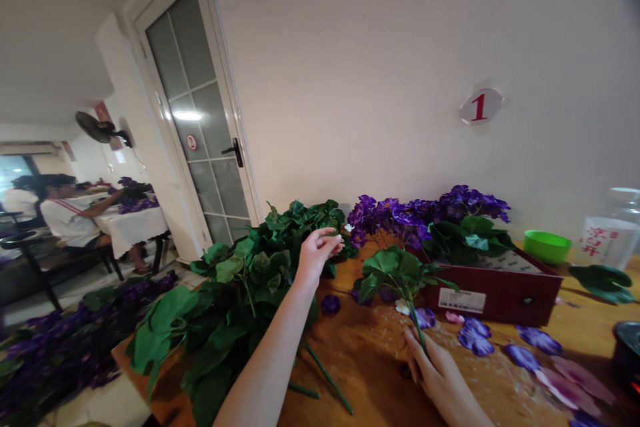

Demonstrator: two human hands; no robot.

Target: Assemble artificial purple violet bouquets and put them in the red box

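My right hand (433, 367) is closed around the green stem of an artificial leaf spray (393, 270), which stands up from the fist with its leaves spread at the top. My left hand (320, 253) is raised beside a large heap of artificial green leaves (270, 260). Its fingers are curled into a pinch, and whatever they may hold is too small to make out. Just past its fingertips are bunches of purple artificial flowers (387, 213). Bare green stem ends (330, 377) stick out of the heap between my forearms.
A dark red box (495, 297) with flowers and leaves stands on the wooden table (370, 380). Loose purple petals (475, 337), a green bowl (547, 247) and a plastic jug (610, 230) lie to the right. At far left, a person (73, 217) sits at another table; flowers (60, 347) are piled lower down.
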